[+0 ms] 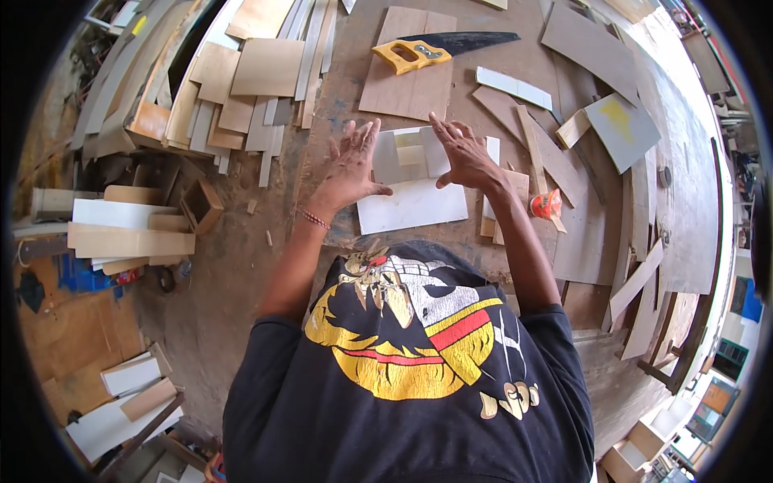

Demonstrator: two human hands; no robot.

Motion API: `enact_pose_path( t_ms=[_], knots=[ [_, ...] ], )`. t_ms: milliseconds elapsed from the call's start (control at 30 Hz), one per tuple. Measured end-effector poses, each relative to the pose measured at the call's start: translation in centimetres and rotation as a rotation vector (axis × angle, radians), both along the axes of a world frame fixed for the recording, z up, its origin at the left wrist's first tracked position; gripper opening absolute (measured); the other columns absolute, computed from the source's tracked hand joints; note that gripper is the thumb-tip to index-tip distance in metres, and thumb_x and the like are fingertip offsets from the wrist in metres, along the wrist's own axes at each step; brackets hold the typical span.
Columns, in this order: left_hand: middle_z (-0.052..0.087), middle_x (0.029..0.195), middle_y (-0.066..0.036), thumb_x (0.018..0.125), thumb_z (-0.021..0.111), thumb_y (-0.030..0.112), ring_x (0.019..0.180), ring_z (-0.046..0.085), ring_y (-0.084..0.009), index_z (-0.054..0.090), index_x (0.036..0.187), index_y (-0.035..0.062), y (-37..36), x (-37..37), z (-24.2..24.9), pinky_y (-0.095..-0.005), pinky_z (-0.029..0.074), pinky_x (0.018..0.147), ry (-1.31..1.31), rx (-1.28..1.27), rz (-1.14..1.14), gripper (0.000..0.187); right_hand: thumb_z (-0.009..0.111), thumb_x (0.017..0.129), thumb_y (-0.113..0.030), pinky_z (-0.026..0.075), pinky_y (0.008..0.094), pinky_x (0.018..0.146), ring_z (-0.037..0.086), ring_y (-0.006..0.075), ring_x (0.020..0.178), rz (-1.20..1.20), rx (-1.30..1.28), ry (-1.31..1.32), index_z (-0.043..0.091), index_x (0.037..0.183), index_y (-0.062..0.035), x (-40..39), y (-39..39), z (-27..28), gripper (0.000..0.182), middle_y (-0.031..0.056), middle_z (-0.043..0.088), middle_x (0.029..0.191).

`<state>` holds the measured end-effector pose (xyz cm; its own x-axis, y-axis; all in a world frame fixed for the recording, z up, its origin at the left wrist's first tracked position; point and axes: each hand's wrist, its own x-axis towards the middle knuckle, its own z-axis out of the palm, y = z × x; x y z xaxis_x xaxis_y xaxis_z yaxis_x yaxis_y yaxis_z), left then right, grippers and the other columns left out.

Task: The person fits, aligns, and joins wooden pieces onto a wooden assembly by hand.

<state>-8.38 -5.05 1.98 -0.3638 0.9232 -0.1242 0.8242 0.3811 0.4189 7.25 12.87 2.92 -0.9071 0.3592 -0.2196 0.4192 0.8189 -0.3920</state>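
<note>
Both hands flat over small white panel pieces [415, 153] on the surface [515, 64]. Left hand [352, 165] at their left edge, right hand [461, 153] on their right side; fingers [364, 137] spread, gripping nothing. Larger white board [412, 204] lies just nearer the body, long axis left-right. Handsaw [439, 47] beyond, well apart. No containers with visible contents.

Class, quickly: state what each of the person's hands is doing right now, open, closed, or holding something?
Left hand: open, fingers spread, resting by the white panels, gripping nothing.
Right hand: open, flat on the small panels, gripping nothing.
</note>
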Motion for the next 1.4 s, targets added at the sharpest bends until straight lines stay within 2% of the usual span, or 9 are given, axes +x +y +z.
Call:
enact_pose_path(
  t_ms=[300, 400, 567, 733, 867, 1067, 1133, 1200, 1400],
  knots=[
    [0.023, 0.144, -0.02, 0.059, 0.08, 0.042, 0.138, 0.011, -0.0326, 0.004, 0.145, 0.0094, 0.2, 2.1, 0.8, -0.0512, 0.008, 0.11, 0.083, -0.02, -0.069, 0.12, 0.086, 0.045, -0.018, 0.033, 0.0602, 0.099, 0.03, 0.0356, 0.129, -0.229, 0.024, 0.084, 0.01, 0.146, -0.0152, 3.7, 1.7, 0.7, 0.126, 0.0148, 0.035, 0.139],
    [0.023, 0.143, -0.022, 0.062, 0.078, 0.041, 0.135, 0.016, -0.0343, 0.007, 0.144, 0.0044, 0.2, 5.4, -1.4, -0.0386, 0.015, 0.112, 0.024, 0.331, -0.373, 0.115, 0.086, 0.045, -0.016, 0.034, 0.06, 0.096, 0.032, 0.036, 0.127, -0.346, 0.055, 0.05, 0.01, 0.146, -0.0151, 6.2, 3.4, -1.4, 0.126, 0.0147, 0.036, 0.137],
    [0.026, 0.141, -0.024, 0.062, 0.08, 0.031, 0.131, 0.024, -0.0393, 0.011, 0.143, 0.0019, 2.0, 9.9, -0.8, -0.0404, 0.02, 0.11, -0.386, -0.004, -0.463, 0.11, 0.085, 0.044, -0.012, 0.038, 0.0488, 0.097, 0.033, 0.0387, 0.124, -0.376, 0.079, -0.08, 0.012, 0.145, -0.0109, 7.9, 3.5, -3.0, 0.125, 0.0166, 0.036, 0.135],
    [0.028, 0.137, -0.029, 0.063, 0.079, 0.033, 0.129, 0.026, -0.0418, 0.013, 0.142, -0.0001, 3.6, 11.7, -4.1, -0.042, 0.023, 0.109, -0.434, 0.075, -0.554, 0.108, 0.083, 0.048, -0.011, 0.039, 0.0479, 0.097, 0.031, 0.0397, 0.126, -0.36, 0.091, -0.126, 0.013, 0.145, -0.0113, 7.6, 2.6, -4.3, 0.119, 0.0192, 0.033, 0.136],
    [0.031, 0.135, -0.03, 0.063, 0.078, 0.038, 0.129, 0.026, -0.0419, 0.015, 0.14, -0.0015, 4.9, 12.3, -5.7, -0.0418, 0.024, 0.109, -0.426, 0.129, -0.563, 0.107, 0.072, 0.061, -0.004, 0.028, 0.0402, 0.106, 0.029, 0.0387, 0.128, -0.4, 0.168, -0.053, 0.02, 0.142, -0.0059, 6.9, 2.2, -4.7, 0.097, 0.022, 0.031, 0.138],
    [0.04, 0.13, -0.029, 0.07, 0.074, 0.039, 0.122, 0.04, -0.0385, 0.037, 0.131, -0.0021, 3.4, 11.5, -5.8, -0.0423, 0.034, 0.101, -0.184, 0.369, -0.346, 0.082, 0.056, 0.072, 0.003, 0.043, 0.0403, 0.09, 0.052, 0.0362, 0.105, -0.401, 0.125, 0.517, 0.05, 0.121, 0.0008, 4.7, -0.7, -4.0, 0.049, 0.0204, 0.054, 0.114],
    [0.052, 0.119, -0.024, 0.076, 0.071, 0.032, 0.107, 0.055, -0.0335, 0.055, 0.113, -0.0019, 1.5, 9.3, -3.0, -0.0408, 0.044, 0.091, -0.471, 0.046, -0.17, 0.052, 0.053, 0.075, 0.002, 0.046, 0.0407, 0.082, 0.058, 0.0372, 0.092, -0.454, -0.064, 0.554, 0.052, 0.116, 0.0026, 3.7, -1.8, -4.3, 0.041, 0.0214, 0.059, 0.099],
    [0.06, 0.099, -0.019, 0.078, 0.068, 0.026, 0.089, 0.061, -0.0313, 0.061, 0.096, 0.0009, -1.6, 7.9, -3.6, -0.0387, 0.048, 0.08, -0.54, 0.062, 0.15, 0.032, 0.052, 0.076, 0.0, 0.048, 0.0399, 0.078, 0.06, 0.0364, 0.086, -0.518, -0.239, 0.609, 0.052, 0.115, 0.0034, 2.8, -2.3, -6.2, 0.039, 0.0212, 0.061, 0.089],
    [0.057, 0.098, -0.018, 0.081, 0.062, 0.011, 0.086, 0.058, -0.0288, 0.053, 0.108, -0.0004, -9.5, 5.3, -7.4, -0.0372, 0.047, 0.078, -0.142, 0.34, 0.701, 0.031, 0.05, 0.074, -0.003, 0.048, 0.0382, 0.079, 0.061, 0.0346, 0.09, -0.553, -0.497, 0.381, 0.046, 0.122, 0.0022, 1.9, -3.7, -6.7, 0.049, 0.0228, 0.061, 0.094]
  ],
)
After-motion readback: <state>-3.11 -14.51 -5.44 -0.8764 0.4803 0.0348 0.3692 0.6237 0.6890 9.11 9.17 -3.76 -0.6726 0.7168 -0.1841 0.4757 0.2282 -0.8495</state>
